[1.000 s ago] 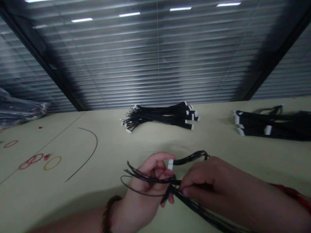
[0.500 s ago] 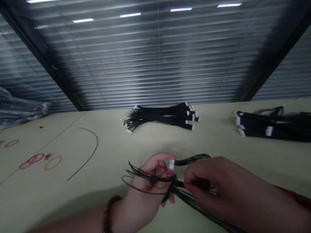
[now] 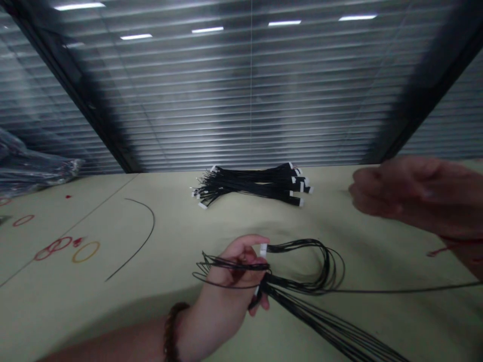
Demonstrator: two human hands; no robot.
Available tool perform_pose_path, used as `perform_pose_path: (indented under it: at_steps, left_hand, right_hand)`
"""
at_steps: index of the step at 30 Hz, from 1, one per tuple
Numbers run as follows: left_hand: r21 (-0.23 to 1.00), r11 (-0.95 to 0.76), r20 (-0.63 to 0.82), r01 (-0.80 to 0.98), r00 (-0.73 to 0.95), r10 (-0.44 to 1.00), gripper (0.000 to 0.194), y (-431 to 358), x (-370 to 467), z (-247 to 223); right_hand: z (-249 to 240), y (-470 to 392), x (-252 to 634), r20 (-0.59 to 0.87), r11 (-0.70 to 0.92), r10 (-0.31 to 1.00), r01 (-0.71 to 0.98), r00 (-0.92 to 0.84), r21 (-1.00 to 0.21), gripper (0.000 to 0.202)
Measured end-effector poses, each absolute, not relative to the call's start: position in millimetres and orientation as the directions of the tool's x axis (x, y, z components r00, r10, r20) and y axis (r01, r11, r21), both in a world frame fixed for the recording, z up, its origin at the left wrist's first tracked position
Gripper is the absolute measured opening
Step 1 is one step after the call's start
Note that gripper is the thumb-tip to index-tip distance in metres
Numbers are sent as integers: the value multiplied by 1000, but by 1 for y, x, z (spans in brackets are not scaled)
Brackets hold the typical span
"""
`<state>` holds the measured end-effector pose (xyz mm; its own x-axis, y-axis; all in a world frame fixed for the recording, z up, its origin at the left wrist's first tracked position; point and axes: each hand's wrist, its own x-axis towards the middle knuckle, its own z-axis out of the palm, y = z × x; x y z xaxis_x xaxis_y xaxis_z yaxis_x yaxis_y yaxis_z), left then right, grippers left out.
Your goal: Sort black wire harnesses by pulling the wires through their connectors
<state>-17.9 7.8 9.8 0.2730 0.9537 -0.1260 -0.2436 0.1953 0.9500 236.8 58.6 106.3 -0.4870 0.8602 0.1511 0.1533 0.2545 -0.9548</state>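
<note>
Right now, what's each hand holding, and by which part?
Left hand: black wire bundle, held at its white connector and, lower down, where the strands gather. Right hand: blurred, can't tell.

No readable text, no numbers (anywhere)

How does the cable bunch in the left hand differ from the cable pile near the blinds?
The held bunch curves into loops and runs off the picture's bottom edge; the cable pile lies fairly straight, wholly in view. The held bunch is gripped in the left hand, while the cable pile rests on the table. Both show black strands and white end pieces.
</note>
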Motion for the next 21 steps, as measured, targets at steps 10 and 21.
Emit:
perform_pose_path:
  at_steps: [10, 21]
  left_hand:
    - [951, 192, -133, -241, 243, 961, 33, 11, -16, 10]
    - [947, 182, -102, -265, 291, 951, 32, 11, -19, 8]
  right_hand:
    - [79, 28, 182, -530, -128, 426, 531, -733, -837, 41]
    - [92, 65, 226, 349, 612, 723, 319, -596, -724, 61]
